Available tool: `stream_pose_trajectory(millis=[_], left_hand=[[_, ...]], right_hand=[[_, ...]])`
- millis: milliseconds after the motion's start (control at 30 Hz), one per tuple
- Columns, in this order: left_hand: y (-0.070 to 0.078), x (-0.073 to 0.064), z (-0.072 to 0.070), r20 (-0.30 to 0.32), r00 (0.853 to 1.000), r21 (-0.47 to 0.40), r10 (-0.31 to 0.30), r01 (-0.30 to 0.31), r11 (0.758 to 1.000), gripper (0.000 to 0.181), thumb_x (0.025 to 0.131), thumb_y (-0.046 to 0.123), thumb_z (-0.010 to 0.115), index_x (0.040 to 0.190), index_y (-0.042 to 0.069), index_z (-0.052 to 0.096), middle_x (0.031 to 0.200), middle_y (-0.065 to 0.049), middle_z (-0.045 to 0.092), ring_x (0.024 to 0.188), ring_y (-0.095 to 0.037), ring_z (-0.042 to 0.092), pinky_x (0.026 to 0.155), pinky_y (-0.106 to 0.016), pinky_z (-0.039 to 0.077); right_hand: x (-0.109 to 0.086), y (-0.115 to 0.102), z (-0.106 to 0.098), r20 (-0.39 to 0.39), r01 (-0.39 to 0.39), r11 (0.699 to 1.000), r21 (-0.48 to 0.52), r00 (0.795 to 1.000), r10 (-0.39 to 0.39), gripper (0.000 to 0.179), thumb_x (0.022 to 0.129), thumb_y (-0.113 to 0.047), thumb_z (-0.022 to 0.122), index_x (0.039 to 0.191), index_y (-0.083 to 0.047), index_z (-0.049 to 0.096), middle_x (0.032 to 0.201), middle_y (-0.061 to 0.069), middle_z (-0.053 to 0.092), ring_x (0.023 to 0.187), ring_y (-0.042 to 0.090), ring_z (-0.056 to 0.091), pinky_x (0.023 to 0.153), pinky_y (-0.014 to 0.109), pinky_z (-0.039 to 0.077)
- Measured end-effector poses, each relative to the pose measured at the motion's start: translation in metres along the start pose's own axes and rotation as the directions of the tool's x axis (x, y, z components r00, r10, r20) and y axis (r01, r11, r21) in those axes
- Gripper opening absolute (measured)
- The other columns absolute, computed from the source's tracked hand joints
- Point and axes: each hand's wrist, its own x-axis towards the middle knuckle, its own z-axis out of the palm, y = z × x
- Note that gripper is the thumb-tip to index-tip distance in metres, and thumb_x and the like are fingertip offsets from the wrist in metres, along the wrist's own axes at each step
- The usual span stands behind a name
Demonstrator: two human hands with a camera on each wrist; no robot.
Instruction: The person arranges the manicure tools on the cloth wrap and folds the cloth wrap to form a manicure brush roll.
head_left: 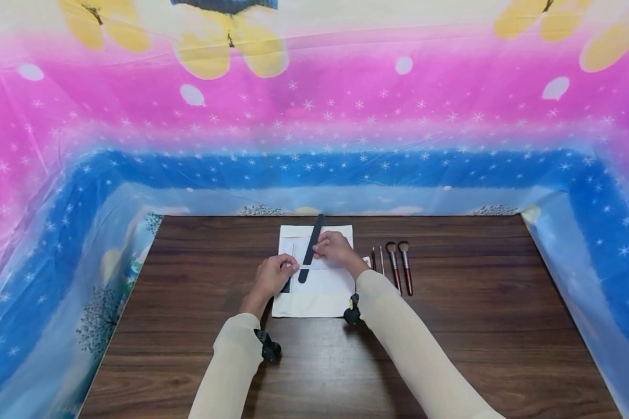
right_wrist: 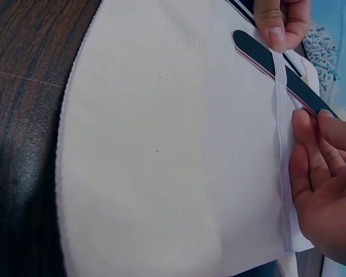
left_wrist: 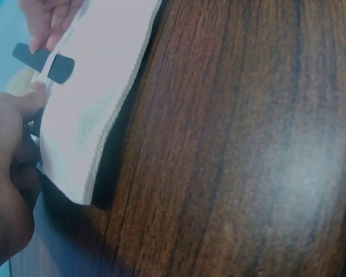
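A white fabric case (head_left: 314,302) lies opened out on the table, with a white elastic band (right_wrist: 281,133) across it. My left hand (head_left: 272,274) pinches the band near the case's left side, thumb at the band in the right wrist view. My right hand (head_left: 336,247) grips a black nail file (right_wrist: 259,53) between thumb and fingers. The file slants across the case and passes under the band, its rounded near end showing on the near side. A dark flat piece (head_left: 286,286) sits at the case's left side, partly hidden by my left hand.
Right of the case lie two makeup brushes (head_left: 393,265) with dark red handles and two thin tools (head_left: 382,260). A small pale item (head_left: 367,261) is partly hidden by my right wrist. The brown wooden table (head_left: 477,326) meets a patterned cloth (head_left: 346,171) at the back and sides.
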Motion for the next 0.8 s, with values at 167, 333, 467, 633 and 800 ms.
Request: stream_pose_trajectory(millis=[167,333,467,633,800], left_hand=[[0.000,-0.001,0.001,-0.013,1.000,0.009,0.012,-0.012,1.000,0.010,0.099,0.023,0.068,0.097,0.016,0.074,0.062,0.003,0.041,0.057,-0.017,0.041,0.058,-0.029,0.031],[0.000,-0.001,0.000,-0.008,1.000,0.007,0.011,-0.011,1.000,0.010,0.099,0.024,0.068,0.097,0.016,0.074,0.063,0.003,0.042,0.058,-0.017,0.042,0.058,-0.028,0.032],[0.001,0.000,0.000,0.003,1.000,0.005,-0.003,0.003,1.000,0.010,0.099,0.025,0.068,0.098,0.016,0.074,0.064,0.002,0.043,0.059,-0.018,0.043,0.059,-0.030,0.032],[0.000,0.000,0.000,0.007,1.000,0.005,-0.010,0.010,1.000,0.010,0.099,0.025,0.068,0.097,0.017,0.074,0.065,0.002,0.043,0.060,-0.018,0.043,0.060,-0.030,0.033],[0.001,-0.001,0.000,0.007,1.000,0.006,0.000,0.000,1.000,0.010,0.099,0.024,0.067,0.097,0.016,0.074,0.064,0.002,0.043,0.059,-0.017,0.042,0.059,-0.029,0.032]], right_hand=[[-0.005,-0.005,0.000,0.064,0.041,0.987,-0.153,0.997,-0.032,0.009,0.098,-0.007,0.064,0.091,-0.004,0.059,0.076,0.000,0.064,0.074,0.009,0.061,0.071,0.021,0.044],[-0.005,-0.006,-0.001,0.098,0.047,0.979,-0.198,0.995,-0.028,0.008,0.097,-0.007,0.065,0.090,-0.004,0.063,0.083,0.005,0.070,0.077,0.011,0.060,0.075,0.021,0.043],[-0.005,-0.008,-0.003,0.140,0.043,0.979,-0.199,0.990,-0.015,0.005,0.097,-0.007,0.065,0.094,-0.002,0.064,0.089,0.010,0.076,0.077,0.010,0.066,0.074,0.020,0.046],[-0.006,-0.010,-0.008,0.203,0.051,0.977,-0.206,0.979,-0.009,0.007,0.097,-0.007,0.065,0.094,-0.002,0.063,0.089,0.010,0.076,0.077,0.009,0.065,0.072,0.019,0.045],[-0.006,-0.011,-0.010,0.214,0.044,0.982,-0.185,0.977,-0.003,0.008,0.098,-0.008,0.065,0.092,-0.003,0.062,0.086,0.007,0.073,0.079,0.010,0.064,0.075,0.020,0.045]])
